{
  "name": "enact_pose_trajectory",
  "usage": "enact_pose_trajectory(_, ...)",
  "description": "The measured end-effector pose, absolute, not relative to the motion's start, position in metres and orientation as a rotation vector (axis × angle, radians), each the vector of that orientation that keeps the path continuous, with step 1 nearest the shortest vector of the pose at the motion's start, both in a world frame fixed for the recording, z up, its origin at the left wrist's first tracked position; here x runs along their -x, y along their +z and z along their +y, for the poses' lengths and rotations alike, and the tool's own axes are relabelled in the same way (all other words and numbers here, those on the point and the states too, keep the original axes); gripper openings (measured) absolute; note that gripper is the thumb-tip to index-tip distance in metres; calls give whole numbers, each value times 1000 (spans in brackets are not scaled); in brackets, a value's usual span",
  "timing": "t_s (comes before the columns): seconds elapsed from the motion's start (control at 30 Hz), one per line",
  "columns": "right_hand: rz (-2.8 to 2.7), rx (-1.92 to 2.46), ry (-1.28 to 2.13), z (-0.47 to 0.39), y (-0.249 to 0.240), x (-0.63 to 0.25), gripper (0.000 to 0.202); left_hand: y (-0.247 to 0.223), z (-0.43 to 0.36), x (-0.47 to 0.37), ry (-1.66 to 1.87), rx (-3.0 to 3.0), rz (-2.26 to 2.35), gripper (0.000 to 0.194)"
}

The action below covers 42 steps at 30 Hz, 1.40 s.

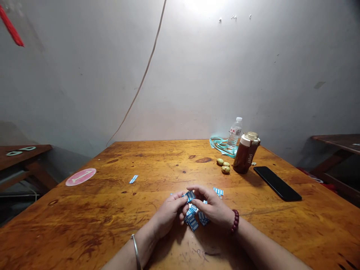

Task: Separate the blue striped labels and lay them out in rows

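Note:
My left hand [168, 213] and my right hand [213, 206] meet at the near middle of the wooden table [118, 210]. Both pinch one small blue-and-white label [190, 195] between their fingertips. Under and between the hands lies a small pile of the same labels [194, 220]. Another label [218, 191] lies just beyond my right hand. A single label [133, 179] lies apart to the left. My left wrist wears a metal bangle, my right wrist a dark red bead bracelet.
A brown sport bottle [246, 152], a clear water bottle [234, 132], a teal lanyard [221, 144] and three small yellowish nuts [224, 165] stand at the back right. A black phone [277, 183] lies right. A pink round sticker [80, 176] lies left.

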State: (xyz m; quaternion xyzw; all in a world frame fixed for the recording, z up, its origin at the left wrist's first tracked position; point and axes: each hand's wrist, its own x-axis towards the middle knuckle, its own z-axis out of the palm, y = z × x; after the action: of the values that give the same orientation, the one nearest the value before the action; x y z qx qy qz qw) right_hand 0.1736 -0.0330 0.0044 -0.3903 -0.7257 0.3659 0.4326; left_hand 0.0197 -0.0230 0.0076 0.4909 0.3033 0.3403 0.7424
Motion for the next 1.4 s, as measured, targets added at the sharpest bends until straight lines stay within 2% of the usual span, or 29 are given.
enact_pose_trajectory(0.17,-1781,961,970,-31,1,-173,25,5,-23,-20,765,-1091,672,22)
enact_pose_trajectory(0.37,-1663,1030,966,-32,5,-171,30,4,-23,-22,808,-1072,683,24)
enact_pose_trajectory(0.53,-1592,1086,909,-35,7,-167,19,4,-22,-23,843,-1018,711,25)
enact_pose_trajectory(0.67,-1533,1109,841,-35,4,-163,20,0,-23,-26,851,-1052,722,26)
enact_pose_trajectory(0.87,-1354,1103,1106,-34,4,-162,23,-4,-23,-27,894,-1103,772,29)
enact_pose_trajectory(1.03,-1294,1115,1159,-34,8,-160,23,-1,-23,-27,924,-1133,806,30)
enact_pose_trajectory(1.3,-1274,1086,1107,-32,6,-164,22,7,-25,-24,932,-1608,949,32)
enact_pose_trajectory(1.4,-1308,1119,1004,-24,2,-171,18,10,-12,-8,1009,-1868,1137,30)
